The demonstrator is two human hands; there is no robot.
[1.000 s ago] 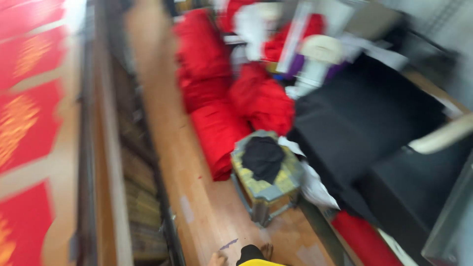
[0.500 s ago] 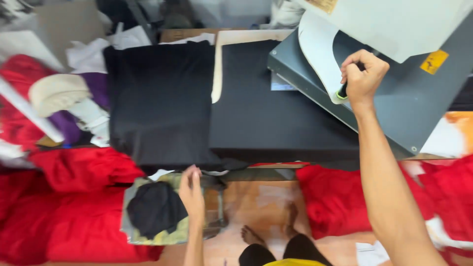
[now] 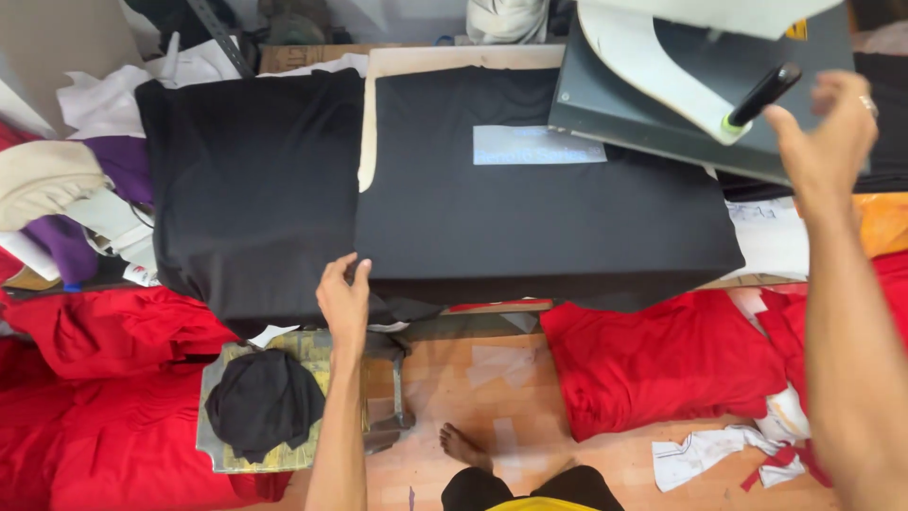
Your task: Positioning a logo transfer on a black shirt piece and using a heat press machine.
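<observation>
1. The black shirt (image 3: 530,218) lies flat on the press bed, in the middle of the table (image 3: 454,59). A pale strip (image 3: 539,145) sits on its top part, near the lifted press plate (image 3: 681,95).
2. The left hand (image 3: 345,298) rests on the shirt's near edge with its fingers bent on the cloth. It could tug the cloth and make a wrinkle, or slide the pale strip crooked.
3. The right hand (image 3: 828,128) is spread wide and holds nothing, just beside the black handle (image 3: 764,93). The plate may be hot, so a finger could get burned.
4. Another black shirt (image 3: 251,189) lies to the left, touching the first.
5. Red cloth piles (image 3: 672,355) and paper scraps (image 3: 705,454) lie on the wooden floor (image 3: 492,378), near a bare foot (image 3: 463,445). The foot could slip on them.
</observation>
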